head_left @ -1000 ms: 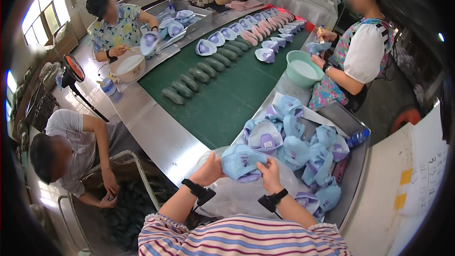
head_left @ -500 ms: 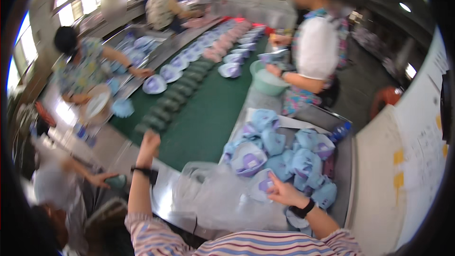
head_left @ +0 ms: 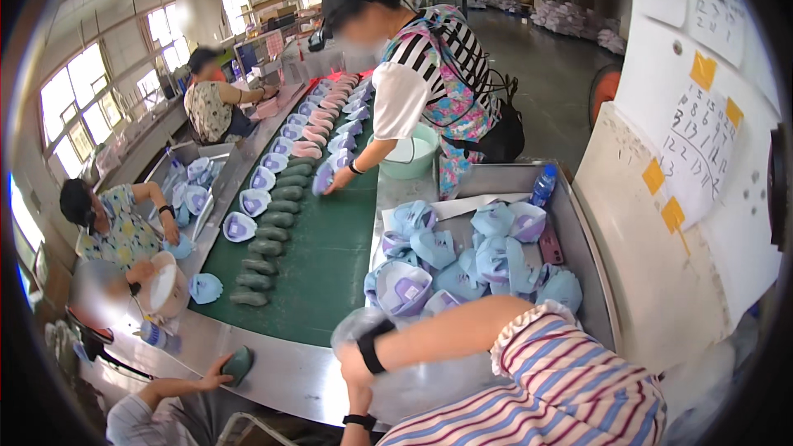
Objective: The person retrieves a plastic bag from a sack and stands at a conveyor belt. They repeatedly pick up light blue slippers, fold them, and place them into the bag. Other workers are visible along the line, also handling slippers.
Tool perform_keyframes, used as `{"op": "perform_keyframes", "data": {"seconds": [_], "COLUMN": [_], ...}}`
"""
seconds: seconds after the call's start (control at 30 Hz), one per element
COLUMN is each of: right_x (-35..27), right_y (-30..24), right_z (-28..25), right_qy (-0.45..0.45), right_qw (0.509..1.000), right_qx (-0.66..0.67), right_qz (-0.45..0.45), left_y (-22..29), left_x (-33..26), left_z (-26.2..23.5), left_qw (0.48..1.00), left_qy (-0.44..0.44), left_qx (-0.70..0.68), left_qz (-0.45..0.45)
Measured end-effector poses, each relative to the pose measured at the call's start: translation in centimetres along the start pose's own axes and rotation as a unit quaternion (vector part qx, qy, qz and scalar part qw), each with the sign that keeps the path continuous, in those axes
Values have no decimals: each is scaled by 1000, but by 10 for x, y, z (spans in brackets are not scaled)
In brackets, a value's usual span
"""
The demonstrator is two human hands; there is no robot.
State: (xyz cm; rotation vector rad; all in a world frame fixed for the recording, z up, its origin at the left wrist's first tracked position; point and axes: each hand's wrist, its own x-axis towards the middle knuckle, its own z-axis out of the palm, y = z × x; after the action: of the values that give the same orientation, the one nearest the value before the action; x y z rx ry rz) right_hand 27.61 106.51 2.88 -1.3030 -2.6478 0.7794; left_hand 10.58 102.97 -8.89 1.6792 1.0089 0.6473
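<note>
My right hand (head_left: 353,363) reaches across the front of the metal table, its forearm over the near pieces. My left hand (head_left: 358,400) comes up from the lower edge to meet it. The hands overlap, and their fingers are hidden or too blurred to read. A crumpled clear plastic bag (head_left: 351,326) sits just beyond my right wrist; whether a hand grips it, I cannot make out. To the right lies a heap of soft light-blue and purple cup-shaped pieces (head_left: 405,289), like shoe uppers.
A green belt (head_left: 330,281) carries rows of dark green sole-shaped pieces (head_left: 266,246), pink ones and blue-purple uppers. A co-worker at the right handles an upper beside a green bucket (head_left: 409,157). Others sit left. A blue-capped bottle (head_left: 543,186) and a phone (head_left: 550,244) lie by the heap.
My view has tilted up. My left hand has left the green row, and my right hand the heap; they now meet near the table's front. The bag looks bunched. The right co-worker leans over the belt.
</note>
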Motion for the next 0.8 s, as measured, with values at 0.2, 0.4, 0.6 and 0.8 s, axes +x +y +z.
{"op": "perform_keyframes", "data": {"seconds": [0.2, 0.4, 0.6, 0.8], "right_x": [-64, -131, -201, -212], "right_y": [-73, -94, -6, 8], "right_z": [111, 75, 50, 100], "right_qy": [-56, -166, 126, 41], "right_qw": [980, 981, 968, 970], "right_qx": [131, 75, -39, -3], "right_qz": [-140, -59, 215, 239], "left_y": [9, 34, 68, 102], "left_x": [-29, -58, -74, -88], "left_z": [-8, 19, 37, 2], "left_qw": [992, 965, 950, 972], "left_qy": [-110, -153, -134, -3], "left_qx": [-52, 181, 231, 219], "left_qz": [14, 112, 164, 83]}}
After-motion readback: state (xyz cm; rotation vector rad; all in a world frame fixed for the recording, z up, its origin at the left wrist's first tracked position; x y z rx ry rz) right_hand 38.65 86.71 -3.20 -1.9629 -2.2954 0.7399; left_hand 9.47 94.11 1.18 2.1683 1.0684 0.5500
